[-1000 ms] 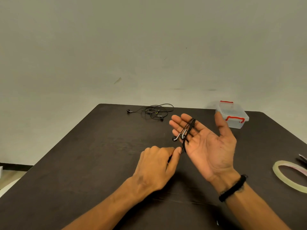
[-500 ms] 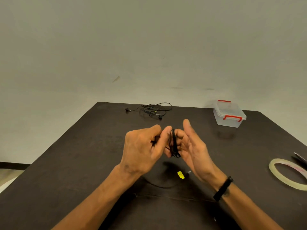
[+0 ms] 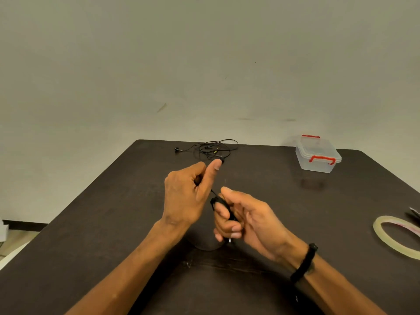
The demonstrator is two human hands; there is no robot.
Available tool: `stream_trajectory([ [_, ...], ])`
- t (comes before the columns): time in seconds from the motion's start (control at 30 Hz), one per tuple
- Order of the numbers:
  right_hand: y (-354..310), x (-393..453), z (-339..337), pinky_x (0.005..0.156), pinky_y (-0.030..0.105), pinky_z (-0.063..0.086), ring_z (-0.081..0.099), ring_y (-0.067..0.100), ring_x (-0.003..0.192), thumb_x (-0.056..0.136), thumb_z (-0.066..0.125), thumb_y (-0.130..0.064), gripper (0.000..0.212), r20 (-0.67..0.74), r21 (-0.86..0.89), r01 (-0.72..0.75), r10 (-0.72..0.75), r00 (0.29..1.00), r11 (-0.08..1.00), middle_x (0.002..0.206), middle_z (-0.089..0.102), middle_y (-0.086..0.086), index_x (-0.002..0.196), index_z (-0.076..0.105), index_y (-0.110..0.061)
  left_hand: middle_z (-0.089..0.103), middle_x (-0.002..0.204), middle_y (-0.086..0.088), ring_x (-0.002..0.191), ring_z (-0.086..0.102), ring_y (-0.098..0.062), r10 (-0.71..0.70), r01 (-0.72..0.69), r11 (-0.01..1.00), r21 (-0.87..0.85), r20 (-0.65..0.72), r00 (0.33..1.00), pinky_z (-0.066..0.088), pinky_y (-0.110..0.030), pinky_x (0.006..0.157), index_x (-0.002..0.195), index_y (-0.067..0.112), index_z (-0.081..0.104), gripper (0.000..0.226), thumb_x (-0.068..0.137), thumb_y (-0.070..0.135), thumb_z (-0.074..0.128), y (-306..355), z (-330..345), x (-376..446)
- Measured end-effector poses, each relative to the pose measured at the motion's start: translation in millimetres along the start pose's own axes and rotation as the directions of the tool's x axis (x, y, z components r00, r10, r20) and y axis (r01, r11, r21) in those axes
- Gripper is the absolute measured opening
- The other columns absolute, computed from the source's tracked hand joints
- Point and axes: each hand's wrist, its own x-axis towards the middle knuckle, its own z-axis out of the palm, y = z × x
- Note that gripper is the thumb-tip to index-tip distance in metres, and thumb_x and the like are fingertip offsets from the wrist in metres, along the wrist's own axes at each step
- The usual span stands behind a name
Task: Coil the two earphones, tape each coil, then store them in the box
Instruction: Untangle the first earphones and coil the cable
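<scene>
You look down on a dark brown table (image 3: 95,223) that stands against a plain pale wall (image 3: 204,64). Left of the table, a strip of light floor (image 3: 13,242) shows below a dark skirting line (image 3: 25,224).

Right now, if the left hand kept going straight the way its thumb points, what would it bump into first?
Probably the loose earphone tangled at the table's far edge; the left hand's thumb tip points up towards it. Depth is unclear, so it might pass above the cable.
</scene>
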Motion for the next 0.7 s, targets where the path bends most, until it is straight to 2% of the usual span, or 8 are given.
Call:
stream_trajectory([
  [0.13, -10.4, 0.4, -4.9, 0.074, 0.037, 0.046, 0.024, 0.018, 0.052, 0.106, 0.042, -0.032, 0.035, -0.002, 0.299, 0.123, -0.128, 0.992, 0.946, 0.056, 0.028, -0.001, 0.076, 0.047, -0.014, 0.039, 0.053, -0.012, 0.05, 0.035, -0.022, -0.121, 0.127, 0.991, -0.036, 0.142, 0.983, 0.037, -0.045, 0.052, 0.062, 0.007, 0.04, 0.069, 0.106, 0.06, 0.039, -7.7, 14.1, -10.2],
  [0.23, -19.7, -1.2, -16.3, 0.081, 0.04, 0.044, 0.034, 0.018, 0.057, 0.108, 0.038, -0.029, 0.034, -0.113, 0.447, 0.243, -0.215, 0.97, 0.861, 0.061, 0.034, 0.001, 0.087, 0.056, -0.01, 0.051, 0.055, -0.008, 0.054, 0.05, -0.027, -0.148, 0.139, 0.989, 0.052, 0.258, 0.955, 0.048, -0.047, 0.06, 0.066, 0.01, 0.05, 0.07, 0.105, 0.064, 0.027, -8.9, 22.1, -22.8],
  [0.3, -24.3, -1.2, -24.1, 0.082, 0.039, 0.042, 0.036, 0.018, 0.06, 0.108, 0.038, -0.031, 0.035, -0.219, 0.488, 0.319, -0.24, 0.946, 0.812, 0.064, 0.037, 0.002, 0.094, 0.06, -0.008, 0.056, 0.055, -0.003, 0.056, 0.057, -0.025, -0.13, 0.092, 0.987, 0.132, 0.324, 0.937, 0.05, -0.047, 0.062, 0.068, 0.017, 0.051, 0.067, 0.106, 0.064, 0.023, -5.1, 25.9, -30.5],
  [0.43, -28.5, -0.4, -37.9, 0.081, 0.038, 0.044, 0.041, 0.018, 0.062, 0.109, 0.035, -0.044, 0.046, -0.402, 0.424, 0.448, -0.28, 0.872, 0.787, 0.07, 0.042, 0.004, 0.102, 0.063, -0.007, 0.061, 0.061, 0.0, 0.06, 0.061, -0.027, -0.036, -0.061, 0.974, 0.218, 0.416, 0.909, 0.051, -0.047, 0.063, 0.073, 0.02, 0.05, 0.062, 0.107, 0.061, 0.018, 8.9, 33.8, -44.9],
  [0.5, -29.2, -1.1, -42.2, 0.082, 0.039, 0.044, 0.043, 0.02, 0.064, 0.107, 0.034, -0.053, 0.055, -0.457, 0.373, 0.481, -0.294, 0.84, 0.793, 0.072, 0.045, 0.006, 0.105, 0.063, -0.006, 0.058, 0.061, 0.001, 0.06, 0.059, -0.029, 0.027, -0.142, 0.967, 0.213, 0.466, 0.884, 0.05, -0.046, 0.062, 0.075, 0.021, 0.046, 0.058, 0.107, 0.06, 0.019, 16.1, 33.3, -47.6],
  [0.6, -26.7, -2.1, -44.0, 0.082, 0.041, 0.043, 0.047, 0.021, 0.067, 0.103, 0.032, -0.064, 0.068, -0.491, 0.304, 0.493, -0.309, 0.814, 0.815, 0.075, 0.049, 0.01, 0.11, 0.06, -0.003, 0.042, 0.056, 0.007, 0.052, 0.05, -0.024, 0.204, -0.326, 0.935, 0.139, 0.542, 0.815, 0.046, -0.04, 0.055, 0.075, 0.027, 0.037, 0.045, 0.11, 0.053, 0.028, 26.6, 27.7, -46.7],
  [0.7, -19.6, 1.2, -43.4, 0.083, 0.042, 0.042, 0.048, 0.023, 0.071, 0.1, 0.029, -0.072, 0.078, -0.474, 0.198, 0.452, -0.319, 0.821, 0.87, 0.077, 0.051, 0.012, 0.117, 0.057, -0.001, 0.051, 0.057, 0.003, 0.05, 0.05, -0.026, 0.344, -0.498, 0.86, 0.115, 0.591, 0.73, 0.035, -0.033, 0.05, 0.078, 0.029, 0.032, 0.038, 0.109, 0.05, 0.033, 31.1, 23.6, -45.7],
])
